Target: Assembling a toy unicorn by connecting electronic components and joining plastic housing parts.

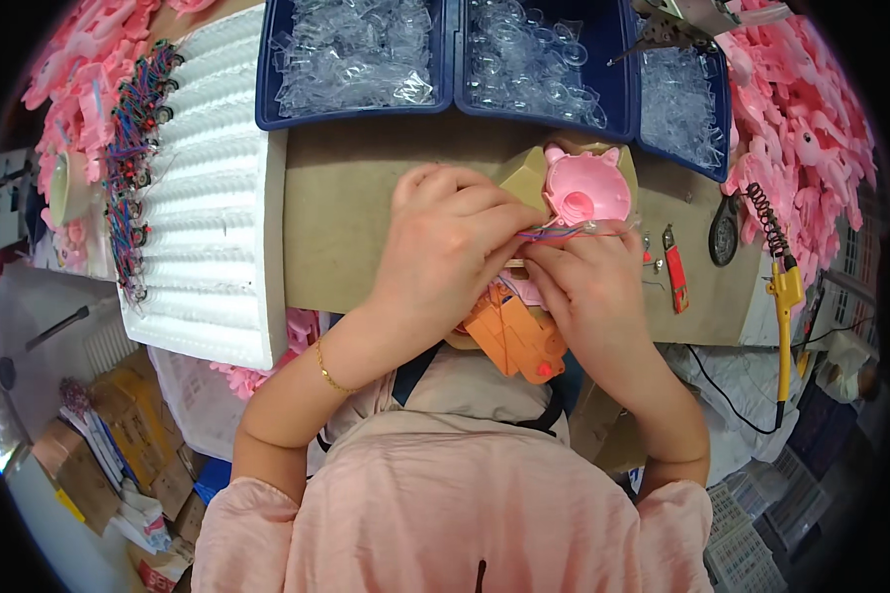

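Observation:
My left hand (447,229) and my right hand (591,282) meet at the front edge of the table. Both have closed fingertips on thin coloured wires (564,233), red, blue and purple. A pink plastic shell (603,183) with two small ears lies hollow side up just beyond them, in a tan holder (526,178). Below my fingers, an orange plastic housing (517,334) with a red spot hangs near my lap, thin wires running over it. My fingers hide the wire ends and part of the shell's near rim.
Blue bins (445,109) of clear plastic parts line the back. A ribbed white foam tray (203,212) with wired small parts (133,178) stands left. Rightward lie a red-handled cutter (675,272), a black round object (724,229) and a yellow soldering iron (785,296). Pink parts (801,128) are piled beyond.

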`<state>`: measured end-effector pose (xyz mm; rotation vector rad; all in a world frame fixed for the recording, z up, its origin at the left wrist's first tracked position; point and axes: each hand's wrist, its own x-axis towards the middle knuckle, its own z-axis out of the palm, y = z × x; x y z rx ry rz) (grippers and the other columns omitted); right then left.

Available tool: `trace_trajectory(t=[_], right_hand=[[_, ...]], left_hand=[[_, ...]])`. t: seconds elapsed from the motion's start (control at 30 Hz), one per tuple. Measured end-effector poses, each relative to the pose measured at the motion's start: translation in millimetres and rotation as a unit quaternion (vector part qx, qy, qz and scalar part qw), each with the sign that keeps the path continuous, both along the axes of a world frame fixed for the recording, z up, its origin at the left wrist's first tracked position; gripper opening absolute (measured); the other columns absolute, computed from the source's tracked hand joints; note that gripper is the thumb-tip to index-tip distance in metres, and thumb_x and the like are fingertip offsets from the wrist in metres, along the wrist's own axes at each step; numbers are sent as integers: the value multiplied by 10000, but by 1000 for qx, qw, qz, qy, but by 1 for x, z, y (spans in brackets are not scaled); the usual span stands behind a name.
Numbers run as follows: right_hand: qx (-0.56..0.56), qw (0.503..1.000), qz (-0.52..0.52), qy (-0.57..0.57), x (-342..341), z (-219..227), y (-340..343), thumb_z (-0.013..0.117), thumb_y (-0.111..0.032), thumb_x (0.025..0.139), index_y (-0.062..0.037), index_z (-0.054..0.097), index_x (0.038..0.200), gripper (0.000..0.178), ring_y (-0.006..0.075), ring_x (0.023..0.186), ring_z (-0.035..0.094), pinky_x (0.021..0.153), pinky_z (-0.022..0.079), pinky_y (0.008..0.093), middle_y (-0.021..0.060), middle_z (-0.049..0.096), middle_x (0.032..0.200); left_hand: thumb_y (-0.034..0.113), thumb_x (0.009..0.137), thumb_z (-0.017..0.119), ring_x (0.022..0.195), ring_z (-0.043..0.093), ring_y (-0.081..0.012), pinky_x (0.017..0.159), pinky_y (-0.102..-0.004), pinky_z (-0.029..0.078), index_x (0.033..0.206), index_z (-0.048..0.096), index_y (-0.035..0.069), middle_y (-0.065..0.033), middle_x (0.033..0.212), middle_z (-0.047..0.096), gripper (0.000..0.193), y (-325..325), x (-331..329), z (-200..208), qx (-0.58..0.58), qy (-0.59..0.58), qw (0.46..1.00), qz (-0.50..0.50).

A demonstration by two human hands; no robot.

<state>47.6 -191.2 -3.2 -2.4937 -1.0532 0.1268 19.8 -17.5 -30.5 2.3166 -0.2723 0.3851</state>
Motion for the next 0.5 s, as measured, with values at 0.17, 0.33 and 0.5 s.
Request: trace_trajectory(t=[0.17, 0.33, 0.5], right_hand=[[80, 995, -22, 60, 5, -5, -8, 617, -85, 762, -75, 649, 870, 114, 200, 870, 537, 859, 333, 376, 15, 604, 853], [42, 999, -14, -16, 3, -5, 1, 622, -85, 753, -73, 645, 853, 103, 213, 864, 538, 851, 343, 382, 16, 596, 824], [-5, 999, -9, -41, -1, -5, 4, 616, -95, 756, -65, 637, 870, 120, 229, 889, 530, 864, 342, 396, 36, 587, 847]], left_hand=[[126, 700, 694, 864, 557, -200, 828, -367, 383, 875, 668, 115, -1, 849, 636, 177, 0, 1, 0, -17, 5, 1000, -12], [127, 712, 698, 852, 558, -204, 817, -354, 387, 869, 667, 96, -18, 835, 634, 164, -2, 4, -1, -30, 0, 1000, 7], [134, 712, 705, 836, 560, -214, 797, -343, 390, 844, 671, 78, -32, 805, 632, 147, -3, 7, -2, -54, 2, 999, -4]])
